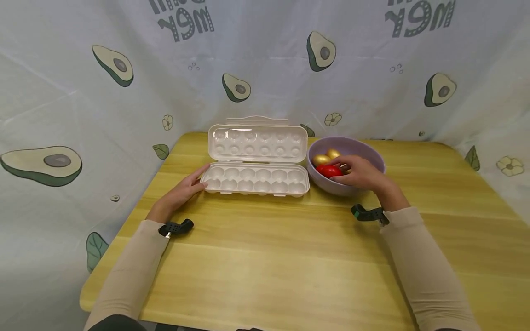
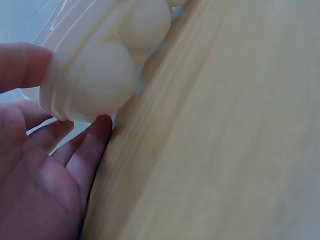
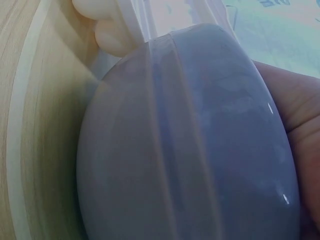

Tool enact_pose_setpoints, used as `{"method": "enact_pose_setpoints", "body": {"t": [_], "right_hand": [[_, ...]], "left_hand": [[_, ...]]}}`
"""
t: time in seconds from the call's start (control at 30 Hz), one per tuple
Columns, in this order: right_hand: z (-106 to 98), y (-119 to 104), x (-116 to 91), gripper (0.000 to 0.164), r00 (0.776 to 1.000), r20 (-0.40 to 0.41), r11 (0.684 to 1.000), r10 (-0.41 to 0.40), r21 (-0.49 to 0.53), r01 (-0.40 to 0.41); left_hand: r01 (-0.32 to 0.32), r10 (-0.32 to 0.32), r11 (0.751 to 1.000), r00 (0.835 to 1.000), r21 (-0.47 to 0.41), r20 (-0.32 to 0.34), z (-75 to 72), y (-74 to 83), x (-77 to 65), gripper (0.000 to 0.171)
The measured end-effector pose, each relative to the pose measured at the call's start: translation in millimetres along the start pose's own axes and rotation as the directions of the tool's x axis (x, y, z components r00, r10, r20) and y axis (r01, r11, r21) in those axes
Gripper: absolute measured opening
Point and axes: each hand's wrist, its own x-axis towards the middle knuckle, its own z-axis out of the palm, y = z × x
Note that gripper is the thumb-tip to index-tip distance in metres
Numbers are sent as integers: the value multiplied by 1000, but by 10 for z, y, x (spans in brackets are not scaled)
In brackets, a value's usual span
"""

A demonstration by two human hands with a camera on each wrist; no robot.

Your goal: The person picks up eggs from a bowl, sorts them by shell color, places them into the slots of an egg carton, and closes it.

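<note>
In the head view, an open white plastic egg box [image 1: 254, 192] lies with its clear lid [image 1: 257, 143] tipped back. My left hand [image 1: 182, 192] holds the box's left end; in the left wrist view the thumb [image 2: 22, 65] is over the rim and fingers reach under the cups. To the right stands a purple bowl [image 1: 372, 158] with gold eggs [image 1: 320, 160] and a red egg [image 1: 328, 171]. My right hand [image 1: 357, 172] reaches into the bowl, fingers and thumb curled about the red egg. In the right wrist view the bowl's wall [image 3: 185, 135] hides these fingers.
The egg box and bowl stand side by side near the back of a wooden table [image 1: 265, 257]. Behind the table hangs a white curtain [image 1: 273, 59] with avocado prints. A dark wrist camera mount [image 1: 177, 227] sits on the left wrist, another [image 1: 368, 214] on the right.
</note>
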Motion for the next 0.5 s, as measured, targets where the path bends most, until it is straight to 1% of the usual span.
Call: {"method": "enact_pose_setpoints", "body": {"t": [0.1, 0.23, 0.33, 0.4, 0.5], "right_hand": [[18, -16, -5, 32, 999, 0, 999, 44, 16, -44], [27, -33, -2, 34, 998, -20, 997, 61, 51, -59], [18, -47, -5, 38, 996, -48, 993, 72, 92, -67], [8, -48, -5, 42, 993, -71, 988, 99, 125, -90], [-13, -34, -9, 47, 986, -87, 970, 144, 208, -123]], "left_hand": [[-12, 12, 1000, 1000, -6, -7, 11, -5, -10, 59], [-7, 8, 1000, 999, 5, -34, 27, 2, -15, 60], [9, -9, 1000, 997, 5, -75, 47, 8, -1, 61], [6, -3, 1000, 993, 28, -116, 71, 20, 22, 61], [-2, 14, 998, 984, 67, -175, 112, 23, 55, 59]]}}
